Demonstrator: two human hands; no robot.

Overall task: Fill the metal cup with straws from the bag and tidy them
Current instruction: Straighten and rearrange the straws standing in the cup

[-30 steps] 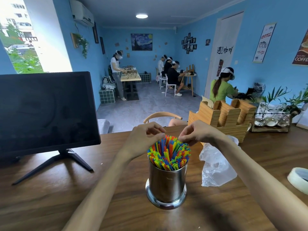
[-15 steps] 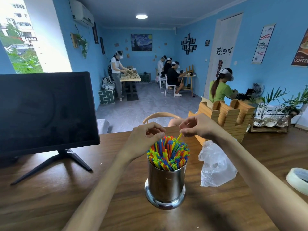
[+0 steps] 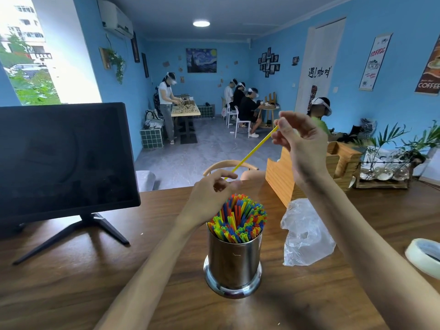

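Note:
A shiny metal cup (image 3: pixel 234 263) stands on the wooden table (image 3: pixel 71 282), packed with upright coloured straws (image 3: pixel 238 221). My right hand (image 3: pixel 301 144) is raised well above the cup, pinching the upper end of a single yellow straw (image 3: pixel 252 151) that slants down to the left. The straw's lower end reaches the fingers of my left hand (image 3: pixel 212 196), which hovers loosely curled at the cup's far-left rim; whether it grips anything I cannot tell. A crumpled clear plastic bag (image 3: pixel 307 234) lies just right of the cup.
A dark monitor on a stand (image 3: pixel 64 160) fills the table's left side. A wooden holder (image 3: pixel 338 165) stands behind the bag, with a plant rack (image 3: pixel 385 172) further right. A tape roll (image 3: pixel 423 256) lies at the right edge. A chair back (image 3: pixel 221 166) and several people are beyond.
My right hand has risen up and to the right, drawing a yellow straw out of the bundle until it is nearly free. My left hand stayed by the cup's rim.

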